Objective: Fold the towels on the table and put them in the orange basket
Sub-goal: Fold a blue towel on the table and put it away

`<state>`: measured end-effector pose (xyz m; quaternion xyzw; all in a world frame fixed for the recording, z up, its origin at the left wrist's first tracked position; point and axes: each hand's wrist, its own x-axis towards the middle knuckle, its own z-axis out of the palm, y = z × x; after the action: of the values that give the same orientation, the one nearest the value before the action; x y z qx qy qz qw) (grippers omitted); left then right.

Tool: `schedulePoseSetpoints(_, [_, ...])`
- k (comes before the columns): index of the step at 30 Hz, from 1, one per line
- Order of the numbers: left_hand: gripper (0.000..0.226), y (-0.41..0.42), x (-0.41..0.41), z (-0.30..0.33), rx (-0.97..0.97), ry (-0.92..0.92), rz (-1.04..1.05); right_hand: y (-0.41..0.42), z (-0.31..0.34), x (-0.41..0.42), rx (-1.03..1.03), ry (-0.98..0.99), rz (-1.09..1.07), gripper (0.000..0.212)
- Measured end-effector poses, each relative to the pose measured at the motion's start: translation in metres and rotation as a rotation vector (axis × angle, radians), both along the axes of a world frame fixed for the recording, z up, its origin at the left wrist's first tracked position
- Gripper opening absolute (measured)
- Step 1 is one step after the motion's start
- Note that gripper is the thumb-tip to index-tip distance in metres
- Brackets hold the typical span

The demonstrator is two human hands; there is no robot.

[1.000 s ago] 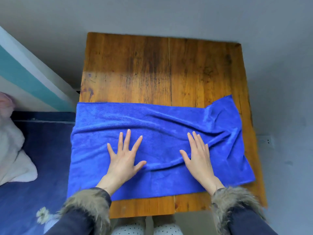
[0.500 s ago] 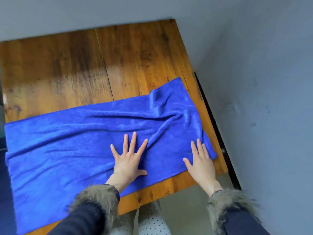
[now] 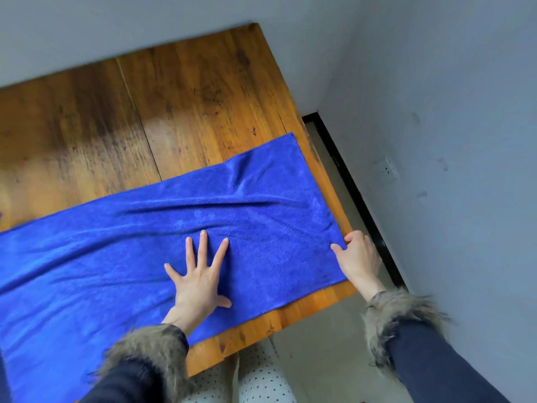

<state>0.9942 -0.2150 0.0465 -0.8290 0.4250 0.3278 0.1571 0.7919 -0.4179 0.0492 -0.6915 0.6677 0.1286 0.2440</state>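
Your left hand (image 3: 200,282) lies flat with fingers spread on the blue towel (image 3: 139,251), which is spread along the near side of the wooden table (image 3: 162,112). Your right hand (image 3: 359,255) is at the towel's right end by the table's right edge, fingers curled and pinching the cloth there.

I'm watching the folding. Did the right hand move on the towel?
Yes. The right hand slid outward to the blue towel's short end at the table edge and now grips it.
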Motion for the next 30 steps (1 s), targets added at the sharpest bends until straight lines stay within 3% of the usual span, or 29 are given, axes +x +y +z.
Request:
schedulePoseSetpoints(4, [0.134,-0.002,0.0,0.002,0.024,-0.001,0.001,0.003,0.0,0.005,0.003,0.025,0.035,0.019])
schedulePoseSetpoints(7, [0.134,-0.003,-0.001,0.003,0.029,0.005,0.014,0.007,0.002,0.01,-0.005,-0.107,-0.014,0.011])
schedulePoseSetpoints(13, [0.127,0.0,0.001,0.004,-0.011,0.082,0.044,0.02,0.02,0.028,-0.008,-0.297,-0.002,0.023])
schedulePoseSetpoints(17, [0.074,0.004,0.002,0.002,-0.239,0.137,0.191,0.047,0.03,0.054,0.09,-0.506,0.154,0.027])
schedulePoseSetpoints(21, [0.026,0.009,-0.002,-0.001,-0.584,-0.017,0.431,0.068,0.027,0.074,0.509,-0.537,0.388,0.029])
schedulePoseSetpoints(25, [0.02,0.001,-0.015,0.005,-0.606,0.145,0.635,0.043,0.02,0.081,0.246,-0.591,0.189,0.017])
schedulePoseSetpoints(30, [0.025,-0.017,-0.038,0.005,-0.484,0.239,0.637,-0.011,0.016,0.109,-0.029,-0.542,0.153,0.019])
